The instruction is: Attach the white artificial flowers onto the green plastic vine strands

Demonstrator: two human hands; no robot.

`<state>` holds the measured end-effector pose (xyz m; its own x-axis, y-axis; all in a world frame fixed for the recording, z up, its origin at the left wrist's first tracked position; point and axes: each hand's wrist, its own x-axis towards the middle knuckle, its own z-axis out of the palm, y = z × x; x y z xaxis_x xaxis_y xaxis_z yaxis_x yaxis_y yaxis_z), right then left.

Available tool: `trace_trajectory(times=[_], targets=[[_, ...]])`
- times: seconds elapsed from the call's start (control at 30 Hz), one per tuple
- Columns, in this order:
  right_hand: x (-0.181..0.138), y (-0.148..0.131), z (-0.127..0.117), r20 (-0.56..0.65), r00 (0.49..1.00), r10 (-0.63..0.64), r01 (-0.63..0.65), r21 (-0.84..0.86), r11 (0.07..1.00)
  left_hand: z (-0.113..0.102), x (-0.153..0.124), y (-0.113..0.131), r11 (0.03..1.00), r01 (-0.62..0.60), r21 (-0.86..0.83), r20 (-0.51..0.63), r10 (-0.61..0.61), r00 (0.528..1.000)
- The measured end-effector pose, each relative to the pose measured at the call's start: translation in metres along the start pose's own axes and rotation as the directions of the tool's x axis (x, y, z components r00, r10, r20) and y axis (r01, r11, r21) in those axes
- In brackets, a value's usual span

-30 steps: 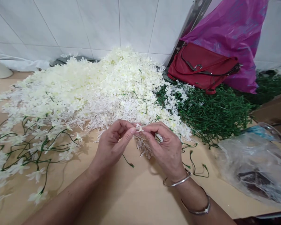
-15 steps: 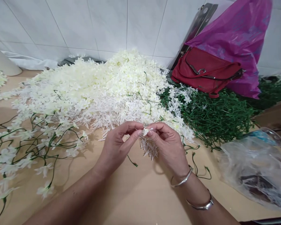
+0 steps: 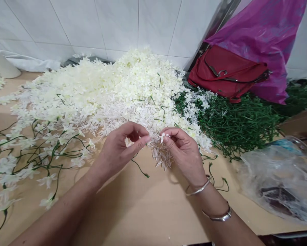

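Between the thumb and forefinger of my right hand (image 3: 185, 155) is a small white artificial flower (image 3: 164, 137). My left hand (image 3: 121, 147) is just to its left, thumb and forefinger tips pinched together; whatever they may hold is too small to make out. A gap separates the two hands. Behind them spreads a large heap of white artificial flowers (image 3: 99, 85). White stamen-like sticks (image 3: 162, 157) lie under and between my hands. On the tabletop below my left hand is a thin green stem (image 3: 140, 167).
White flowers on green stems (image 3: 48, 150) spread over the left side. At right are a pile of green stems (image 3: 238, 123), a red handbag (image 3: 227, 73), a purple plastic bag (image 3: 271, 41) and a clear plastic bag (image 3: 279, 181). A tiled wall (image 3: 120, 27) stands behind.
My hands, which met at the white flower, have drawn apart. My left hand moved left, and the flower stays in my right fingertips. The view shifted slightly.
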<state>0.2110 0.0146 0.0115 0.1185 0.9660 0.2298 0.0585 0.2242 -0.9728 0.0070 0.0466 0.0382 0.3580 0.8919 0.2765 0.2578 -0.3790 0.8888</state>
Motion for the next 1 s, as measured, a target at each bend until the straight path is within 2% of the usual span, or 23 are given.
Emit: trace_trajectory(times=[0.03, 0.1, 0.13, 0.2, 0.33, 0.43, 0.5, 0.57, 0.63, 0.67, 0.73, 0.77, 0.8, 0.87, 0.93, 1.0], targets=[[0.001, 0.001, -0.001, -0.009, 1.0, -0.011, 0.011, 0.011, 1.0, -0.004, -0.002, 0.001, 0.996, -0.061, 0.068, 0.136, 0.051, 0.989], [0.003, 0.001, -0.004, -0.015, 1.0, 0.002, -0.002, 0.043, 0.999, -0.008, -0.01, -0.002, 0.965, -0.2, 0.172, 0.405, 0.115, 0.907], [0.003, 0.001, -0.004, -0.018, 1.0, 0.018, -0.017, 0.05, 0.999, -0.007, -0.016, -0.005, 0.939, -0.275, 0.207, 0.494, 0.143, 0.858], [0.003, 0.0, -0.005, -0.029, 0.999, 0.04, -0.039, 0.042, 0.998, -0.003, -0.028, -0.015, 0.89, -0.346, 0.296, 0.565, 0.129, 0.815], [0.001, -0.003, -0.004, -0.046, 0.998, 0.045, -0.044, 0.02, 0.999, 0.011, -0.039, -0.032, 0.834, -0.438, 0.335, 0.538, 0.212, 0.816], [0.002, -0.001, -0.004, -0.075, 0.997, 0.032, -0.031, 0.023, 0.999, 0.012, -0.038, -0.029, 0.775, -0.501, 0.384, 0.464, 0.308, 0.831], [0.004, 0.002, -0.006, -0.125, 0.992, 0.017, -0.014, 0.022, 1.0, 0.009, -0.037, -0.02, 0.757, -0.522, 0.394, 0.354, 0.399, 0.846], [0.006, 0.004, -0.008, -0.165, 0.986, 0.0, 0.005, 0.025, 1.0, 0.003, -0.038, -0.01, 0.776, -0.518, 0.36, 0.178, 0.488, 0.855], [0.008, 0.005, -0.009, -0.175, 0.985, -0.013, 0.02, 0.034, 0.999, -0.002, -0.04, -0.001, 0.847, -0.454, 0.276, -0.049, 0.484, 0.874], [0.008, 0.005, -0.01, -0.176, 0.984, -0.017, 0.024, 0.042, 0.999, -0.004, -0.04, 0.002, 0.896, -0.398, 0.196, -0.172, 0.431, 0.886], [0.009, 0.007, -0.011, -0.172, 0.985, -0.014, 0.025, 0.063, 0.998, -0.008, -0.04, 0.004, 0.962, -0.27, -0.045, -0.361, 0.236, 0.902], [0.009, 0.008, -0.011, -0.167, 0.986, -0.009, 0.023, 0.077, 0.997, -0.01, -0.039, 0.002, 0.96, -0.219, -0.177, -0.397, 0.134, 0.908], [0.009, 0.009, -0.012, -0.16, 0.987, -0.004, 0.019, 0.092, 0.996, -0.011, -0.037, -0.001, 0.943, -0.17, -0.287, -0.394, 0.046, 0.918], [0.009, 0.01, -0.013, -0.144, 0.99, 0.008, 0.008, 0.112, 0.994, -0.012, -0.033, -0.008, 0.916, -0.059, -0.396, -0.28, -0.059, 0.958], [0.008, 0.01, -0.013, -0.11, 0.994, 0.029, -0.017, 0.112, 0.994, -0.011, -0.03, -0.017, 0.926, 0.07, -0.371, -0.119, -0.122, 0.985], [0.007, 0.007, -0.011, -0.03, 0.997, 0.068, -0.064, 0.097, 0.993, -0.007, -0.029, -0.023, 0.94, 0.167, -0.297, 0.017, -0.17, 0.985]])
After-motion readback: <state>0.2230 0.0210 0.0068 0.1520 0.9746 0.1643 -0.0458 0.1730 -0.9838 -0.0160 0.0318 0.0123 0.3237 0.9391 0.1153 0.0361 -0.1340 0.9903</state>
